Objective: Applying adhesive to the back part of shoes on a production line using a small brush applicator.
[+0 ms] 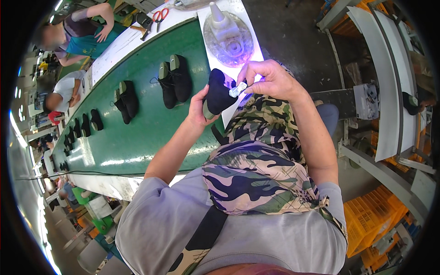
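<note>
My left hand [199, 106] is closed around the lower left side of a black shoe [219, 97], holding it up at the right edge of the green belt. Between the bent fingers of my right hand [276, 83] is a small white crumpled wad [237, 90], close against the shoe's right side. Whether the wad sits on a tool, I cannot tell. Purple-blue light falls around the shoe. Just beyond it, a white nozzle bottle [223, 24] stands on a round, stained dish [244, 39], over a white surface [256, 51].
Pairs of black lace-up shoes [181, 79] stand along the green conveyor belt [151, 137]. Red-handled scissors [160, 16] lie on its far white ledge. Co-workers [73, 89] are at the far side. A metal rack [380, 87] and orange crates [373, 217] stand on my right.
</note>
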A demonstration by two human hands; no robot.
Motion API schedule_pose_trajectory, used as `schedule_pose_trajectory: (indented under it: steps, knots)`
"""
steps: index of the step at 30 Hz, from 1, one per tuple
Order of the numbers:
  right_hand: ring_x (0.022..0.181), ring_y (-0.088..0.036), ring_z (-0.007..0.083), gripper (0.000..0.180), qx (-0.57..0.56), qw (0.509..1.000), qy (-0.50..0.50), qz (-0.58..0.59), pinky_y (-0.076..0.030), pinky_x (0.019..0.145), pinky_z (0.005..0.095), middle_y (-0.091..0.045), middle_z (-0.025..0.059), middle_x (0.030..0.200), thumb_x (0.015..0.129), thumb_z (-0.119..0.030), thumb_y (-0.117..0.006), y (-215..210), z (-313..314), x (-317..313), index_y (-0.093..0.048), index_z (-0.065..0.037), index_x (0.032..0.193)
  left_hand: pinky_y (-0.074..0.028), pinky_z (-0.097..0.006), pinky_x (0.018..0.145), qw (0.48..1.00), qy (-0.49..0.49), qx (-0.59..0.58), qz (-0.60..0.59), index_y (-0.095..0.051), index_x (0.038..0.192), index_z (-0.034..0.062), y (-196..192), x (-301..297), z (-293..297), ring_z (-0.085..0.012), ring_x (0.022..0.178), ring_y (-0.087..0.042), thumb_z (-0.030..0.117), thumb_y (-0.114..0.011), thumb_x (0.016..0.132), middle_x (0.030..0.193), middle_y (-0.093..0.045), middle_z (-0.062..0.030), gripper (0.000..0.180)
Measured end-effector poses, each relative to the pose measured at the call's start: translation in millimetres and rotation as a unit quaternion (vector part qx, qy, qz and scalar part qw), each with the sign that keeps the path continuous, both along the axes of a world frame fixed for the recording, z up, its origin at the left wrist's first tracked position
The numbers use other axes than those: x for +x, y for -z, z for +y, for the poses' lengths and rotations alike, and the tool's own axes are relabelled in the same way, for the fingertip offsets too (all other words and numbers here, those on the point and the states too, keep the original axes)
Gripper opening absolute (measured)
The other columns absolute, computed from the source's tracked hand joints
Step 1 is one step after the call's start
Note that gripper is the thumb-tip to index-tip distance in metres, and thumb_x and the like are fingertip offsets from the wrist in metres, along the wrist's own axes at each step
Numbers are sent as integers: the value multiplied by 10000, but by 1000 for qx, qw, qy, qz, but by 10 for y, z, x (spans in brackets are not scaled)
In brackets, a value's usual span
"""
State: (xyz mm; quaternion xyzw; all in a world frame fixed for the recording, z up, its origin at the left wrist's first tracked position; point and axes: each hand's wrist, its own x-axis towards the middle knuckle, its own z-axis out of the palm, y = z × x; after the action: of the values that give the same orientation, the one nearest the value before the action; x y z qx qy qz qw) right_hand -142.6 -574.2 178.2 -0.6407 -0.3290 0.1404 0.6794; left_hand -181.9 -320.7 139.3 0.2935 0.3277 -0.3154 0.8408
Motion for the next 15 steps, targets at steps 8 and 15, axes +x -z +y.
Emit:
schedule_pose_trajectory:
  steps: [8, 15]
  knots:
    - [901, -628, 208, 182, 13, 999, 7, -52, -479, 810, 332, -686, 98, 962, 781, -33, -737, -9, -23, -41, -559, -32, 747, -573, -339, 575, 991, 36, -123, -43, -620, 1069, 95, 575, -89, 256, -199, 773, -699, 393, -586, 915, 966, -709, -76, 337]
    - [902, -646, 219, 168, 4, 994, 55, -98, -493, 805, 339, -693, 108, 932, 725, 1, -714, 5, -237, -33, -547, -13, 720, -528, -303, 534, 983, 15, -178, -38, -651, 971, 94, 479, -29, 53, -208, 701, -666, 317, -572, 864, 878, -701, -82, 259]
